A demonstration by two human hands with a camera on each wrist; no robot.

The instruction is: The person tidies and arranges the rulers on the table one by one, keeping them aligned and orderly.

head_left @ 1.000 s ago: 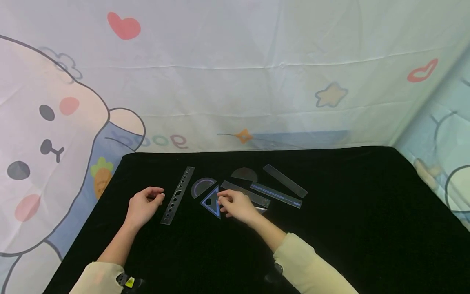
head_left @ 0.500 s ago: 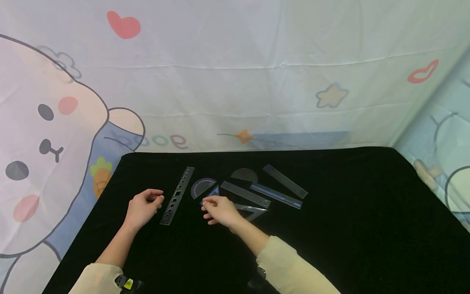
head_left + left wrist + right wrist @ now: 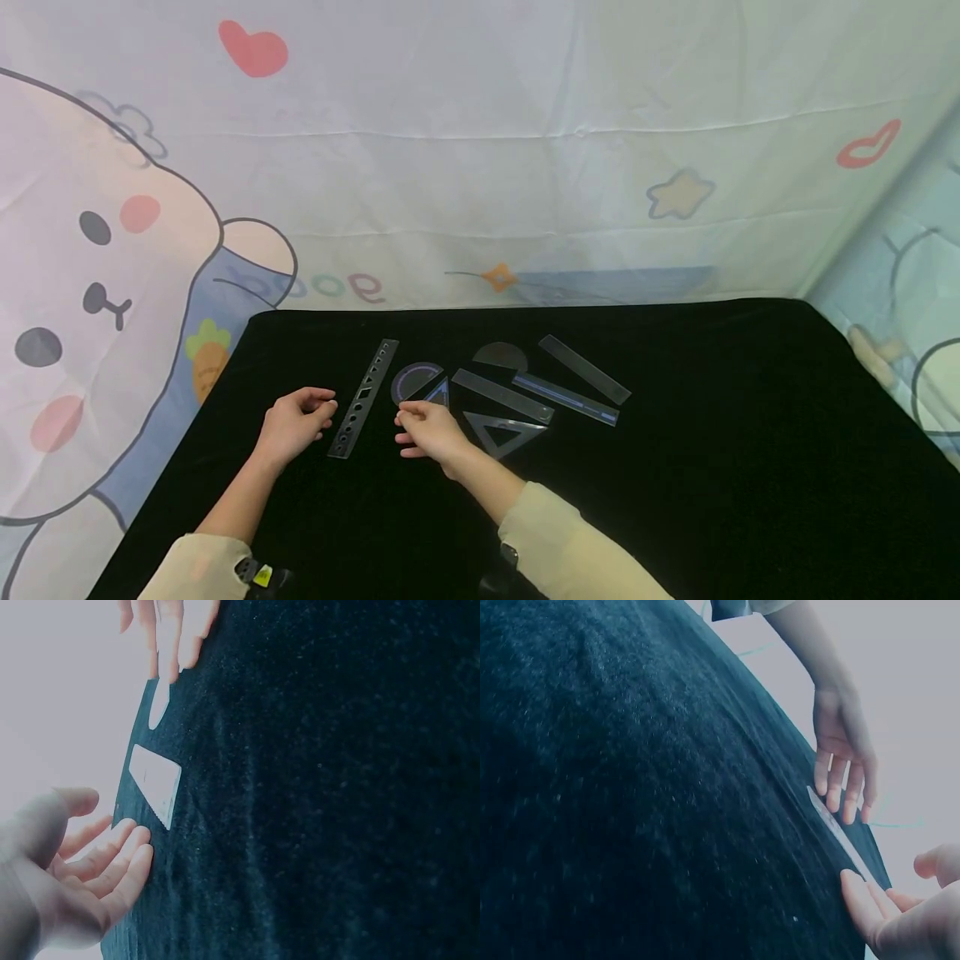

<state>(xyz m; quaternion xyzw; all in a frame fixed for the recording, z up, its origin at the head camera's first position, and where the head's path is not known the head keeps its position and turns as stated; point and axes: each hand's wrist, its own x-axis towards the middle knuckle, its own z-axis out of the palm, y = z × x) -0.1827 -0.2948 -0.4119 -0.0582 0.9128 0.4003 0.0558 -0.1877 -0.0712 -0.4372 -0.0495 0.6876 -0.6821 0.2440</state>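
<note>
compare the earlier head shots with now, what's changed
The right hand moved left, from the right edge of the blue triangle to cover its lower part. That uncovered the clear triangle, mostly hidden at first. Nothing was visibly taken hold of or let go. The left hand, the cut-out ruler beside it and the blue-striped ruler stayed put.

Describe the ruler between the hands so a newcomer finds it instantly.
On the black cloth, look between the left hand and the right hand. The clear ruler lies slanted there, left of a purple-marked protractor. Unlike the blue-striped ruler farther right, it carries a row of cut-out shapes along its length.
</note>
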